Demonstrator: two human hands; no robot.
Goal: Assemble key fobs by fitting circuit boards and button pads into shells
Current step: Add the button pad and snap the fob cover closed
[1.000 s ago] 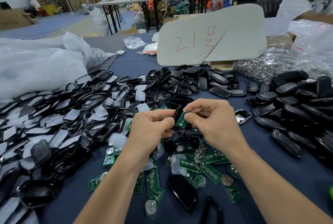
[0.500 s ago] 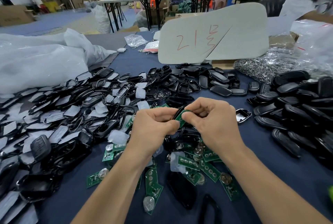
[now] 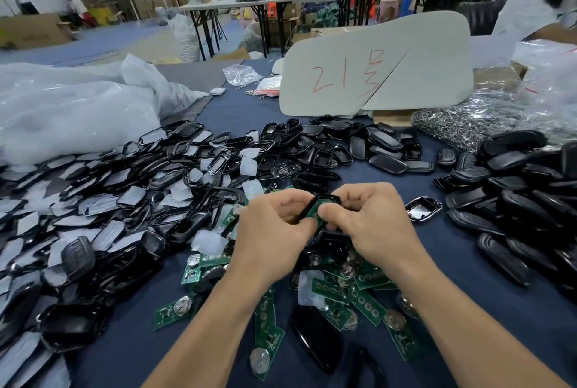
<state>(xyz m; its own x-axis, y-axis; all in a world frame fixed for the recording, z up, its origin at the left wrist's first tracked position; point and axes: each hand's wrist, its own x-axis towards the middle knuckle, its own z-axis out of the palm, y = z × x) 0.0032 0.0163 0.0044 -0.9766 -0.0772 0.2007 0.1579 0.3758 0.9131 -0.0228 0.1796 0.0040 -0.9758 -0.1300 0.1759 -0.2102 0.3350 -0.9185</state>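
Your left hand (image 3: 274, 231) pinches the black shell (image 3: 324, 200) steady so your right hand (image 3: 368, 225) fingers can press the green circuit board (image 3: 313, 212) in.

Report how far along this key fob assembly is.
Done, it seems: a pile of closed black fobs at the right. In hand: the left hand and right hand together hold one black shell with a green circuit board going into it; whether it is seated is hidden. Left: loose circuit boards below the hands and a large heap of empty shells and clear button pads at the left.
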